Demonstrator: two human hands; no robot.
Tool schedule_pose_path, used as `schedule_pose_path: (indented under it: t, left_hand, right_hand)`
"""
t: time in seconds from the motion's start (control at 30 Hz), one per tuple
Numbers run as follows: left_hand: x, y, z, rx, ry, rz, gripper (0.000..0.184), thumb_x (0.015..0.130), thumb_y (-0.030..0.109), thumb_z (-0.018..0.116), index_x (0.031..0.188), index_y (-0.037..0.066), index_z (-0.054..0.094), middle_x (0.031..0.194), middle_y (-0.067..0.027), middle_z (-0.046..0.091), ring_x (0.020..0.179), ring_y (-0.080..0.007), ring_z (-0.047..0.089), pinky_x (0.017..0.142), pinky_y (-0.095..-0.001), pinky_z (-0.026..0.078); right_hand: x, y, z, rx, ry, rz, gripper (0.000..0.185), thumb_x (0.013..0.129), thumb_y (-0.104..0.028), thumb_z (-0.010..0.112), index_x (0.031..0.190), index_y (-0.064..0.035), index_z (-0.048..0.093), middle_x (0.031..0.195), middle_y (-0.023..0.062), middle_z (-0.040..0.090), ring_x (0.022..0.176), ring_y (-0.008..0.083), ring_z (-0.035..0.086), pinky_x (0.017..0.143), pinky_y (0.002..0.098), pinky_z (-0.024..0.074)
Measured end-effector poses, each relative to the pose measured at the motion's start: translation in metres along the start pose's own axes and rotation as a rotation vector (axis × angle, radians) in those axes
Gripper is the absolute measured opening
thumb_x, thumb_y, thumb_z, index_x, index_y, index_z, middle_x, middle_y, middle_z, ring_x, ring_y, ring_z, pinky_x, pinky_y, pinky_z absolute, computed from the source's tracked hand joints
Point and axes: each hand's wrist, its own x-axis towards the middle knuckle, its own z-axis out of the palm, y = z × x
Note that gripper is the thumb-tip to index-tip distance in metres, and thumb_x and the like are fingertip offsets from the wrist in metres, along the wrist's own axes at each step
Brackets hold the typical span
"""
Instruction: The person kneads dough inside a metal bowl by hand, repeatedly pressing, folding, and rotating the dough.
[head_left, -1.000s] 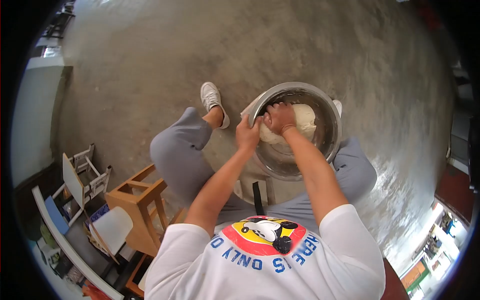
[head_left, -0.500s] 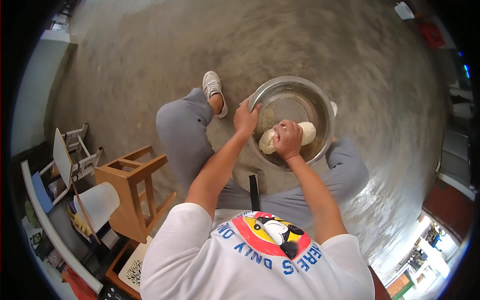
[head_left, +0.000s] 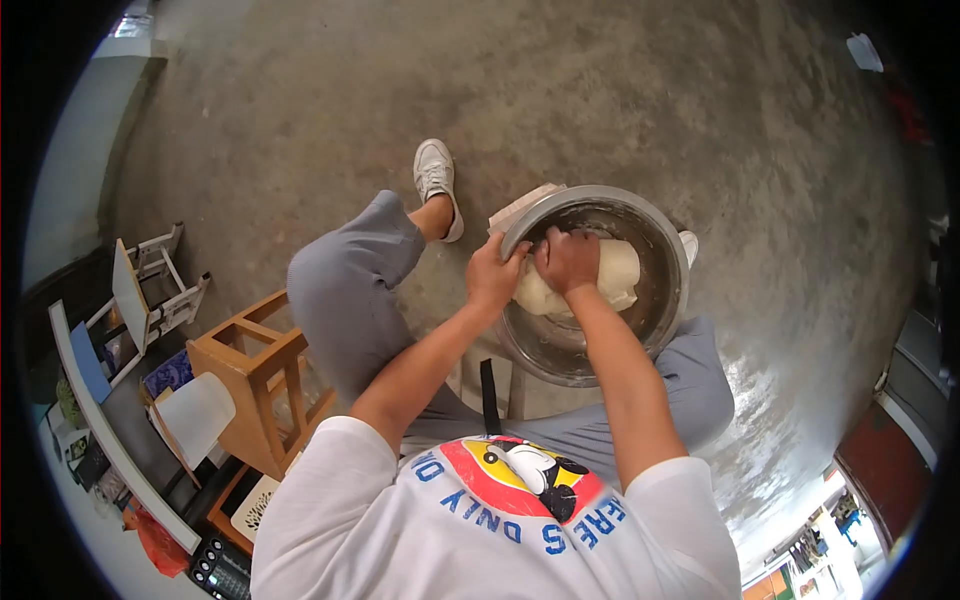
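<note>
Floor (head_left: 300,120): grey and mottled; a bright sheen is seen at the near right.
Left surroundings: a wooden frame (head_left: 248,438) is placed near the left leg (head_left: 345,285); a white shoe (head_left: 433,175) is seen beyond that leg.
Bowl (head_left: 660,270): metal, round, positioned between the knees; a pale slab (head_left: 520,208) is partly covered by its far left edge.
Dough (head_left: 622,272): contained in the bowl, about its middle, as a smooth pale mass; its left part is partly covered by the right hand.
Left hand (head_left: 492,272): clamped on the left rim of the bowl, thumb toward the inside.
Right hand (head_left: 568,260): pressed to the far left part of the dough; fingers are bent and held together. Whether the dough is gripped cannot be told, as the fingertips are hidden.
Change from half a second ago: the dough, then located in the near part, has been shifted toward the middle; the right hand has been moved toward the far rim. The left hand's hold is unchanged.
</note>
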Motion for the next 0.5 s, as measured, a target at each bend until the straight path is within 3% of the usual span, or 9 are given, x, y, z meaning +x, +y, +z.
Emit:
schedule_pose_path:
  t: [0.07, 0.13, 0.23, 0.33, 0.37, 0.47, 0.5]
  left_hand:
    - [0.006, 0.008, -0.003, 0.054, 0.004, 0.008, 0.033, 0.090, 0.034, 0.070, 0.098, 0.003, 0.064, 0.085, -0.0230, 0.067, 0.081, -0.0424, 0.065, 0.069, -0.0465, 0.049]
    - [0.002, 0.014, -0.008, 0.162, -0.013, -0.019, 0.033, 0.090, 0.031, 0.072, 0.101, 0.001, 0.064, 0.084, -0.0224, 0.067, 0.074, -0.0374, 0.065, 0.067, -0.0406, 0.049]
    - [0.009, 0.008, -0.005, 0.087, 0.044, 0.066, 0.034, 0.090, 0.033, 0.071, 0.100, 0.002, 0.064, 0.085, -0.0225, 0.067, 0.078, -0.0410, 0.064, 0.069, -0.0434, 0.049]
    - [-0.001, 0.015, -0.011, 0.108, 0.017, -0.003, 0.034, 0.090, 0.035, 0.071, 0.098, 0.003, 0.065, 0.086, -0.0215, 0.068, 0.083, -0.0413, 0.065, 0.071, -0.0454, 0.049]
    - [-0.001, 0.017, -0.013, 0.107, -0.001, -0.018, 0.034, 0.090, 0.036, 0.071, 0.098, 0.003, 0.065, 0.086, -0.0214, 0.068, 0.084, -0.0415, 0.066, 0.072, -0.0457, 0.049]
    - [0.000, 0.010, -0.006, 0.147, 0.003, -0.028, 0.035, 0.090, 0.038, 0.070, 0.101, 0.005, 0.066, 0.087, -0.0203, 0.069, 0.085, -0.0410, 0.066, 0.072, -0.0460, 0.049]
    - [-0.001, 0.010, -0.007, 0.160, 0.005, -0.024, 0.035, 0.090, 0.038, 0.070, 0.101, 0.005, 0.066, 0.087, -0.0200, 0.069, 0.084, -0.0405, 0.066, 0.072, -0.0459, 0.049]
  right_hand:
    - [0.020, -0.008, -0.013, -0.023, -0.128, 0.152, 0.027, 0.088, -0.034, 0.051, 0.084, -0.0110, 0.064, 0.080, 0.0134, 0.071, 0.081, 0.0325, 0.068, 0.084, 0.0461, 0.0446]
    - [0.017, -0.015, -0.017, -0.060, -0.228, 0.171, 0.031, 0.093, -0.037, 0.047, 0.096, -0.0122, 0.065, 0.087, 0.0169, 0.073, 0.085, 0.0332, 0.070, 0.088, 0.0490, 0.0438]
    - [0.020, -0.008, -0.020, -0.077, -0.322, 0.150, 0.043, 0.100, -0.047, 0.042, 0.111, -0.0109, 0.061, 0.090, 0.0180, 0.073, 0.093, 0.0349, 0.069, 0.095, 0.0522, 0.0412]
    - [-0.011, 0.004, -0.050, 0.208, -0.277, 0.130, 0.047, 0.100, -0.051, 0.042, 0.109, -0.0086, 0.061, 0.092, 0.0202, 0.072, 0.096, 0.0372, 0.068, 0.096, 0.0540, 0.0399]
    - [-0.025, 0.006, -0.054, 0.225, -0.175, 0.114, 0.040, 0.097, -0.045, 0.051, 0.103, -0.0071, 0.063, 0.091, 0.0195, 0.071, 0.095, 0.0375, 0.067, 0.093, 0.0529, 0.0412]
    - [-0.073, 0.005, -0.047, 0.349, -0.015, 0.220, 0.028, 0.091, -0.035, 0.059, 0.095, -0.0077, 0.065, 0.085, 0.0156, 0.070, 0.088, 0.0370, 0.065, 0.090, 0.0508, 0.0429]
    - [-0.088, 0.002, -0.042, 0.289, 0.112, 0.190, 0.017, 0.082, -0.025, 0.064, 0.088, -0.0097, 0.065, 0.087, 0.0112, 0.067, 0.088, 0.0329, 0.062, 0.089, 0.0474, 0.0437]
